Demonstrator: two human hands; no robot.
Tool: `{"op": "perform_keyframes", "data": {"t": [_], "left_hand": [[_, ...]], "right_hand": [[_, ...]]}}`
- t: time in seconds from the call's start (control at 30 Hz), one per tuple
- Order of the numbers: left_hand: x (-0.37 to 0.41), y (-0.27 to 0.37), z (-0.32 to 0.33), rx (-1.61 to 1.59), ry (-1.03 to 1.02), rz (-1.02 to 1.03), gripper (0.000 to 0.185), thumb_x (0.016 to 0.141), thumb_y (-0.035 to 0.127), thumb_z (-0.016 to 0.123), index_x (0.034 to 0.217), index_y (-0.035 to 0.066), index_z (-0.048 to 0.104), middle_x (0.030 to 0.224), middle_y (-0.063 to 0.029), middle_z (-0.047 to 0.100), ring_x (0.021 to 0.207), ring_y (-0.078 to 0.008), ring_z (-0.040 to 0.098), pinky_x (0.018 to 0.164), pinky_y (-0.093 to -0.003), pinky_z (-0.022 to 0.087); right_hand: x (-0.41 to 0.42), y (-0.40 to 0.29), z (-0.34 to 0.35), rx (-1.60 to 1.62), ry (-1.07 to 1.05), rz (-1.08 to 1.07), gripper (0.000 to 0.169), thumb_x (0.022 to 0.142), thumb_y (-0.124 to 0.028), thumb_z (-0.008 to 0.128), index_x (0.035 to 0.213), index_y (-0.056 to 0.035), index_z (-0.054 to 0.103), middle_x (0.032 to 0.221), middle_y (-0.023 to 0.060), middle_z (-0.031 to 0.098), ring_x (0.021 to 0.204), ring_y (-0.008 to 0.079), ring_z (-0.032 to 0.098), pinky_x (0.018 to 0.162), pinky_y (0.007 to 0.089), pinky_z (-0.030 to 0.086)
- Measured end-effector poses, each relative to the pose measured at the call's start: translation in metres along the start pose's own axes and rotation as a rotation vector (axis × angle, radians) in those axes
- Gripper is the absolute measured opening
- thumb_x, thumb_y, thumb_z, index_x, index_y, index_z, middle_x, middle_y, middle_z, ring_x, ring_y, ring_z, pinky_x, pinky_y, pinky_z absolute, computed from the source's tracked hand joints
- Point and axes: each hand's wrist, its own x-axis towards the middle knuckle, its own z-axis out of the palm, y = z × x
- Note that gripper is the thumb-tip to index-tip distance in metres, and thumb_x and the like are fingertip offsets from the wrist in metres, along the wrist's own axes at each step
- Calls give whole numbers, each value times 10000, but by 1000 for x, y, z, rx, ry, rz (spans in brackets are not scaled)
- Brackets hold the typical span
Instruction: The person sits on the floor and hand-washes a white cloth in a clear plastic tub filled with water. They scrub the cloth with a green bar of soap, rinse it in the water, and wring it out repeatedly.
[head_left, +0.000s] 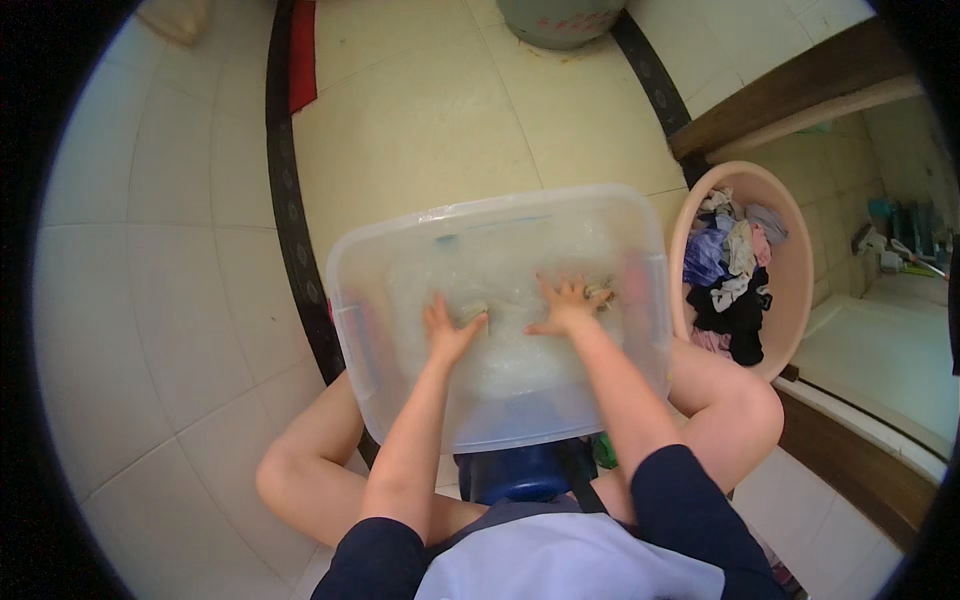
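Observation:
A large translucent plastic tub stands between my knees, with cloudy whitish water inside. My left hand is in the tub, left of its middle, fingers and thumb spread. A small pale beige piece, perhaps cloth, shows beside its thumb. My right hand reaches into the tub right of the middle, fingers also spread. Another beige, patterned-looking piece lies by its outer fingers; whether the hand touches it, I cannot tell. What lies deeper in the cloudy water is hidden.
A pink oval basin at the right holds mixed clothes. A blue plastic stool or tub is under the near rim. A grey-green round container stands at the top. A brown-framed doorway is at the right.

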Motion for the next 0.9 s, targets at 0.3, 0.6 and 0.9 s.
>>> {"op": "perform_keyframes", "data": {"t": [0.3, 0.6, 0.9], "left_hand": [[16, 17, 42, -1069, -416, -501, 808, 692, 547, 596, 1239, 14, 333, 1223, -190, 397, 1115, -326, 407, 918, -461, 327], [13, 43, 42, -1975, -849, -284, 294, 815, 393, 472, 889, 114, 526, 852, -59, 540, 740, -224, 521, 612, -353, 451], [-63, 106, -20, -777, -230, -47, 398, 775, 286, 579, 1086, 60, 475, 1025, -127, 491, 956, -199, 479, 793, -338, 411]], "right_hand": [[-18, -34, 52, 334, 440, -296, 329, 585, -129, 629, 906, -65, 596, 1109, 165, 492, 982, 316, 509, 816, 408, 414], [-86, -90, 4, 912, 1003, -255, 289, 693, -297, 612, 682, -10, 577, 618, 182, 551, 566, 367, 550, 528, 415, 452], [-5, 30, -8, 511, 338, 282, 476, 765, -448, 511, 943, -10, 562, 895, 221, 593, 804, 353, 577, 703, 434, 456]]}}
